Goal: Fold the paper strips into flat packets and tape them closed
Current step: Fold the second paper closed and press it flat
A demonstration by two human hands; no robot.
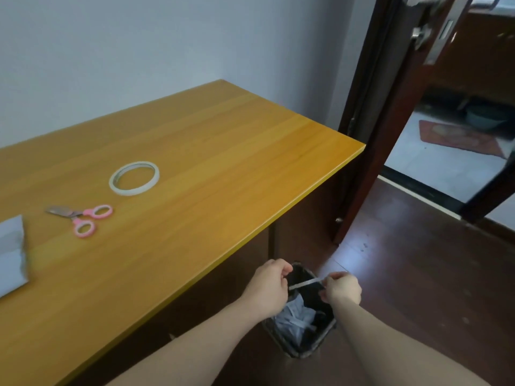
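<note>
Both my hands are off the table, low at the right, above a black waste bin (324,339). My left hand (269,285) and my right hand (341,288) each pinch one end of a thin white strip (305,283) stretched between them over the bin's mouth. I cannot tell whether it is paper or tape. On the wooden table (223,168) lie a roll of white tape (134,178), pink-handled scissors (80,217) and, at the left edge, blurred white folded paper (11,254).
The bin stands on a dark wooden floor (418,288) beside the table's right end and holds crumpled white paper (294,316). A dark door frame (370,121) and an open doorway are at the right. A white wall runs behind the table.
</note>
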